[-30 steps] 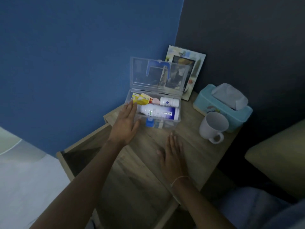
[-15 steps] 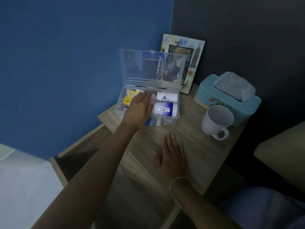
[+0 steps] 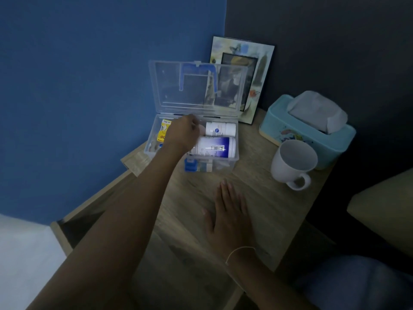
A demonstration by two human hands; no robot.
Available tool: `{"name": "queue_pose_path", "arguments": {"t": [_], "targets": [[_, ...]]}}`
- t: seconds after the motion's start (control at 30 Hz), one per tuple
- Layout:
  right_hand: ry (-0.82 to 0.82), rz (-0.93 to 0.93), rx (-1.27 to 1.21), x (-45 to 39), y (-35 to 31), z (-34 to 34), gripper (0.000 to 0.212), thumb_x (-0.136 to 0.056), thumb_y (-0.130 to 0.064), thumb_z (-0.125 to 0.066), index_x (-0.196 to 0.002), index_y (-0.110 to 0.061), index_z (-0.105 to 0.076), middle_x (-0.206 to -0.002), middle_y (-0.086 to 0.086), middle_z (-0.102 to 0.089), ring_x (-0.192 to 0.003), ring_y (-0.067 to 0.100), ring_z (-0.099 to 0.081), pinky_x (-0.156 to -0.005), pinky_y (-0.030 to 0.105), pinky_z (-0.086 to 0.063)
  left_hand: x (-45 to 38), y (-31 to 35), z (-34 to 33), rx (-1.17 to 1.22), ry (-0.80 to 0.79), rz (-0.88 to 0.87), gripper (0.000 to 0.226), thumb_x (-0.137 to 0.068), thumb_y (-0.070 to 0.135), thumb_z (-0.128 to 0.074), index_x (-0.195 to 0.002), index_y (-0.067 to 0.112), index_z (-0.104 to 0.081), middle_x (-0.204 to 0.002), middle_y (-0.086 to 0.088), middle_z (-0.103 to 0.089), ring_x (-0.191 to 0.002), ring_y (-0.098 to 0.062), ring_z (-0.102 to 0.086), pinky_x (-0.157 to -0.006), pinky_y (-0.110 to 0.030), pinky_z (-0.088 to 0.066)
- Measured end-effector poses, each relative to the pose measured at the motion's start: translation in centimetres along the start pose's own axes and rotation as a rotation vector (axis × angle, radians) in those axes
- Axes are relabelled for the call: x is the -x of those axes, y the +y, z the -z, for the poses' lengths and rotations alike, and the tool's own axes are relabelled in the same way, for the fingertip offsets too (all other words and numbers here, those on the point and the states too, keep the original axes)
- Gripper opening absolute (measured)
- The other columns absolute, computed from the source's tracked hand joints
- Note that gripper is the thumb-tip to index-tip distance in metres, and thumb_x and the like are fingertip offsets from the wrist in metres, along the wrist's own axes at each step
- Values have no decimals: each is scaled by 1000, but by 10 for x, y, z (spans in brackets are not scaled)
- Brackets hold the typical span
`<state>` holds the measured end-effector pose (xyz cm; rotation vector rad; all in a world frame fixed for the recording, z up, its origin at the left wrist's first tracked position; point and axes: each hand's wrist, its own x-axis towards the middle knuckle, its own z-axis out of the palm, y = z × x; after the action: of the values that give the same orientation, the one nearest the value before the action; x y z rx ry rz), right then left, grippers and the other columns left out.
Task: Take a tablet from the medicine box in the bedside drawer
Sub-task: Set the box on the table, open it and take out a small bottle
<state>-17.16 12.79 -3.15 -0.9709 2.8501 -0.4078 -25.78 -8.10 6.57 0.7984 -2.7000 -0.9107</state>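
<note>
Med box (image 3: 223, 163) under left hand (image 3: 182, 133).

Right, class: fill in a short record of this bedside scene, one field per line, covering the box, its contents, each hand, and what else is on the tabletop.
Box: clear medicine box on the wooden tabletop, lid up
Contents: two white bottles lying down, large bottle, small bottle; yellow packet
Left hand: left hand inside the box, fingers hidden
Right hand: right hand flat on the tabletop
Other items: white mug, tissue box, picture frame
</note>
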Motion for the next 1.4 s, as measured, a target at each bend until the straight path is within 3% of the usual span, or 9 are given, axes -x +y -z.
{"name": "queue_pose_path", "arguments": {"t": [0.1, 0.3, 0.53, 0.77, 0.87, 1.1, 1.2, 1.27, 1.4], "targets": [[-23, 0, -5, 0, 0, 0, 70, -95, -56, -14, -151, -13, -14, -160, 8, -12, -147, 22, -7, -120, 46, -7, -4, 7, -2, 70, 23, 89, 18, -81, 19, -68, -95, 11, -62, -98, -10, -70, -88, -23, -63, -76, -33, -52], [-55, 12, -18, 0, 1, 5, 71, -95, -56, -13, -152, -14, -7, -161, 7, -4, -148, 21, 1, -121, 45, -4, -13, 9, -3, 22, -1, 168, 31, -78, 21, -74, -105, 7, -67, -109, -12, -69, -104, -26, -63, -89, -36, -50], [-36, 0, -38, 1, -1, 4, 69, -96, -55, -16, -152, -15, -8, -161, 5, -5, -148, 20, 1, -120, 44, -1, -4, 13, -1, 124, 105, 70, 14, -83, 9, -63, -94, 5, -71, -98, -11, -72, -81, -15, -58, -72, -23, -42], [30, 8, -28, 2, 0, -1, 70, -94, -54, -13, -151, -13, -15, -160, 7, -13, -148, 20, -7, -120, 43, -3, 43, 5, 17, 295, 223, -139, 21, -93, 11, -52, -108, 9, -67, -97, -2, -69, -87, -14, -60, -77, -23, -47], [44, 13, -14, 3, 2, -1, 71, -94, -55, -14, -150, -12, -18, -159, 8, -16, -148, 21, -10, -120, 43, -6, 77, 1, 26, 331, 269, -217, 21, -94, 16, -53, -104, 13, -71, -97, 6, -66, -87, -9, -59, -71, -12, -46], [-12, 57, -30, 4, 5, 8, 63, -96, -43, -26, -150, -12, -23, -159, 8, -17, -148, 20, -7, -121, 44, 0, 156, -10, 23, 510, 177, 3, 31, -83, 16, -70, -113, 16, -66, -98, 9, -64, -79, 5, -58, -66, 0, -45], [-30, -18, -352, 3, 1, 23, 45, -97, -25, -43, -141, -13, -44, -153, 5, -34, -146, 19, -19, -120, 30, -6, 191, -13, 18, 541, 97, 40, 36, -79, 8, -72, -114, 15, -63, -101, 5, -66, -89, -5, -62, -69, -5, -48], [-42, -222, -864, 4, -5, 43, 29, -95, -10, -53, -122, -8, -61, -134, 8, -56, -132, 25, -46, -104, 14, -34, 209, -16, 14, 522, 73, 49, 35, -79, 4, -71, -112, 16, -62, -110, -1, -64, -95, -9, -62, -71, -8, -49], [-292, -406, -1487, 17, -13, 71, 18, -93, -18, -57, -105, -15, -69, -111, 8, -71, -97, 21, -70, -73, 24, -54, 234, -10, 10, 532, 28, 28, 34, -78, -2, -70, -108, 12, -61, -120, -10, -54, -94, -9, -59, -78, -6, -49]]}}
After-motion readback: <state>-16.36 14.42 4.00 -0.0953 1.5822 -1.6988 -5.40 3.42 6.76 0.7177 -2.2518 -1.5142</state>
